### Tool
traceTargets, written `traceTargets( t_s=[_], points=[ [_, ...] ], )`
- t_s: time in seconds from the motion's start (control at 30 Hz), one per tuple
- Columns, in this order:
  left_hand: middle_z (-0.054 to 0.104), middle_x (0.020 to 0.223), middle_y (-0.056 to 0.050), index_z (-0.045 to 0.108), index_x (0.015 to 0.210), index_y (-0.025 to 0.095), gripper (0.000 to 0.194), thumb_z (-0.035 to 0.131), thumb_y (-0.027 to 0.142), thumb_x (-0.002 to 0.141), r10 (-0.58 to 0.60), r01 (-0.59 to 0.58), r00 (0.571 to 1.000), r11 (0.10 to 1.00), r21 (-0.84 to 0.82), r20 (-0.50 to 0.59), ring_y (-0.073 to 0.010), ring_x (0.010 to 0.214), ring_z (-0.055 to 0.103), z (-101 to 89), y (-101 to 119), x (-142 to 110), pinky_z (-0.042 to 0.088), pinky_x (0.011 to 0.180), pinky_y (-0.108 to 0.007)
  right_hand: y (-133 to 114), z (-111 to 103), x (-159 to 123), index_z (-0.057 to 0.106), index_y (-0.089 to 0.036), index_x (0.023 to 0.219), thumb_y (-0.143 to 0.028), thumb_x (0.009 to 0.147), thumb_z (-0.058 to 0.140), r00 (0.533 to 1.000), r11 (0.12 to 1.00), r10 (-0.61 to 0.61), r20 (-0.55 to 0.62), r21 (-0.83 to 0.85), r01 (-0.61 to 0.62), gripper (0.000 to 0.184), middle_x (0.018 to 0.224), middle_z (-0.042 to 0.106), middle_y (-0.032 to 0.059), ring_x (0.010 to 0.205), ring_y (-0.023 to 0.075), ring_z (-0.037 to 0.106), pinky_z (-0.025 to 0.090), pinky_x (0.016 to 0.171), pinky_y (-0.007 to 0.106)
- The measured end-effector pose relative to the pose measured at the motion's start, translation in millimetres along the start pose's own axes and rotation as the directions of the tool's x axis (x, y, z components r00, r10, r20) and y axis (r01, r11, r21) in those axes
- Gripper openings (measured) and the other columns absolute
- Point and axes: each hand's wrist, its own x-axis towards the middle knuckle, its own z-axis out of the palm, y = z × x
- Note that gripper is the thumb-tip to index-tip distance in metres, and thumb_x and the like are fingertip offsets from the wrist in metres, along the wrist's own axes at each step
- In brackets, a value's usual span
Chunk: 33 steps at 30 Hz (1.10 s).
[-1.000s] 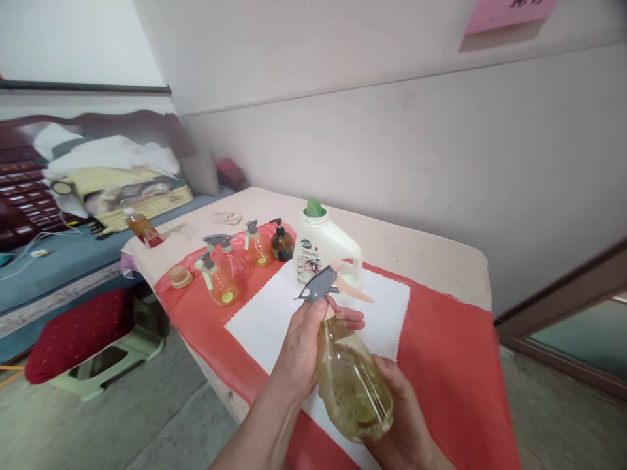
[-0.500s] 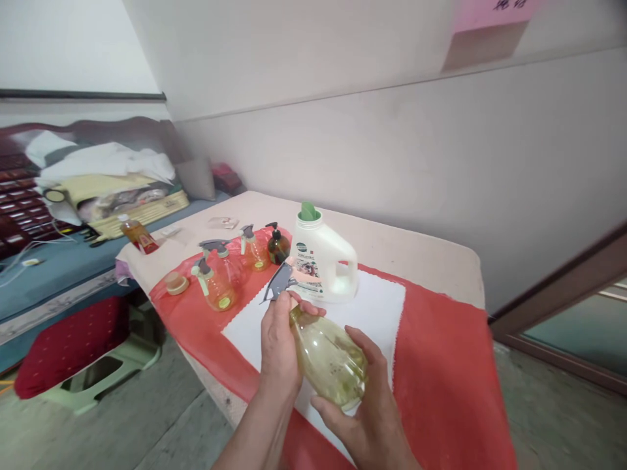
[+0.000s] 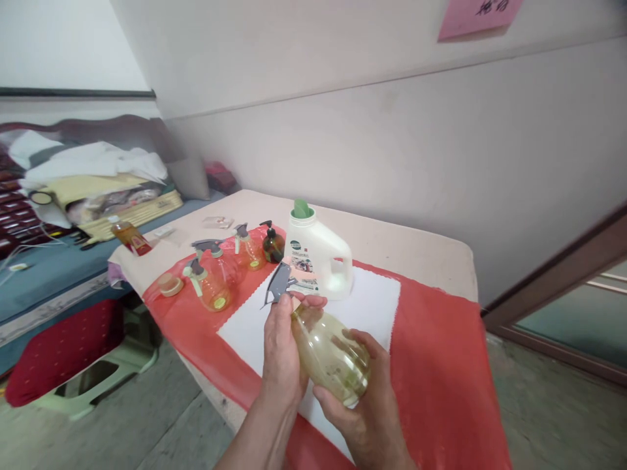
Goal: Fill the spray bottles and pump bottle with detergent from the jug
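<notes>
A clear yellowish spray bottle (image 3: 329, 352) with a grey trigger head (image 3: 280, 284) is held tilted above the table. My left hand (image 3: 281, 349) is wrapped round its neck, just under the trigger head. Below, my right hand (image 3: 360, 401) cups the bottle's rounded base. Both hands hover over a white cloth (image 3: 372, 307) laid on a red cloth (image 3: 441, 365). A white detergent jug (image 3: 318, 251) with a green cap stands just beyond the bottle.
Several small orange spray bottles (image 3: 213, 287), a dark pump bottle (image 3: 272, 245) and a round lid (image 3: 170, 284) sit at the table's left end. A bottle of orange liquid (image 3: 126, 235) stands further left. A red-cushioned stool (image 3: 63, 352) stands on the floor.
The bottle has swung leftward and tilted; its trigger head now points left. My right hand has shifted up round the base. The view has drifted slightly.
</notes>
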Motion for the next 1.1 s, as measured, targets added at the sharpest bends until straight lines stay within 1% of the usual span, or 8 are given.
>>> traceTargets(
  t_s=[0.13,0.23,0.33,0.5,0.63,0.8,0.97,1.1],
  points=[
    [0.070,0.083,-0.007,0.057,0.085,0.018,0.027,0.059,0.045,0.083,-0.053,0.054,0.995,0.999,-0.003,0.082,-0.0210,0.086,0.067,-1.9,2.8,0.3,0.047,0.077,-0.032,-22.3,-3.8,9.6,0.044,-0.026,0.113,-0.056,0.071,0.065,0.879,0.759,0.406,0.249,0.444,-0.476,0.055,0.097,0.059,0.0034,0.078,0.0184,0.061,0.051,0.052,0.028],
    [0.070,0.081,-0.006,0.057,0.084,0.018,0.027,0.058,0.045,0.084,-0.034,0.027,0.997,0.996,0.089,0.075,-0.0204,0.083,0.066,-2.4,3.6,-1.1,0.047,0.074,-0.030,-31.7,-8.7,18.0,0.048,-0.022,0.114,-0.060,0.080,0.053,0.709,0.504,0.509,0.488,0.500,-0.705,0.051,0.094,0.063,0.0059,0.070,0.0158,0.062,0.044,0.045,0.022],
    [0.070,0.079,-0.006,0.058,0.082,0.017,0.031,0.056,0.048,0.084,0.025,-0.027,1.000,0.979,0.203,0.013,-0.0202,0.079,0.066,-1.8,3.9,-1.2,0.047,0.070,-0.029,-31.5,-11.2,20.3,0.047,-0.020,0.120,-0.063,0.083,0.046,0.640,0.454,0.545,0.541,0.451,-0.768,0.057,0.103,0.065,0.0099,0.074,0.0164,0.063,0.048,0.050,0.024],
    [0.070,0.077,-0.005,0.058,0.080,0.017,0.028,0.055,0.045,0.084,0.152,-0.121,0.985,0.948,0.294,-0.085,-0.0200,0.076,0.066,-2.9,5.6,3.6,0.048,0.068,-0.029,-12.4,-7.1,10.3,0.034,-0.030,0.132,-0.056,0.073,0.062,0.931,0.938,0.293,0.220,0.126,-0.324,0.071,0.128,0.051,0.0066,0.108,0.0226,0.055,0.050,0.085,0.038],
    [0.071,0.079,-0.005,0.057,0.083,0.018,0.028,0.057,0.046,0.083,0.092,-0.089,0.996,0.953,0.290,0.004,-0.0208,0.080,0.067,-6.7,9.9,4.4,0.048,0.067,-0.028,-5.4,-5.7,9.9,0.035,-0.028,0.128,-0.032,0.055,0.077,0.962,0.979,0.200,0.186,-0.090,-0.186,0.084,0.118,0.054,0.0055,0.098,0.0217,0.056,0.050,0.083,0.038],
    [0.071,0.077,-0.006,0.057,0.083,0.018,0.028,0.059,0.045,0.083,-0.073,0.032,0.987,0.961,0.276,0.142,-0.0212,0.079,0.067,-10.0,16.5,1.3,0.048,0.067,-0.029,-12.2,-10.5,15.2,0.050,-0.019,0.108,-0.060,0.067,0.063,0.769,0.717,0.300,0.565,0.397,-0.572,0.060,0.070,0.055,-0.0027,0.047,0.0082,0.045,0.030,0.036,0.020],
    [0.070,0.074,-0.006,0.056,0.083,0.017,0.028,0.061,0.045,0.081,-0.161,0.115,0.975,0.955,0.272,0.153,-0.0186,0.063,0.065,-6.5,17.5,-1.9,0.046,0.058,-0.027,16.8,-5.1,2.2,0.058,-0.018,0.087,-0.075,0.059,0.060,0.551,0.264,0.454,0.700,0.485,-0.834,0.064,0.057,0.050,-0.0047,0.039,0.0045,0.036,0.018,0.037,0.018],
    [0.070,0.073,-0.006,0.056,0.082,0.017,0.028,0.060,0.045,0.080,-0.185,0.120,0.967,0.938,0.326,0.175,-0.0189,0.063,0.064,-4.6,21.7,-3.4,0.047,0.057,-0.028,30.0,-2.7,-2.1,0.063,-0.017,0.092,-0.082,0.061,0.052,0.499,0.196,0.425,0.755,0.461,-0.865,0.073,0.061,0.057,-0.0011,0.041,0.0062,0.037,0.022,0.041,0.020]
  ],
)
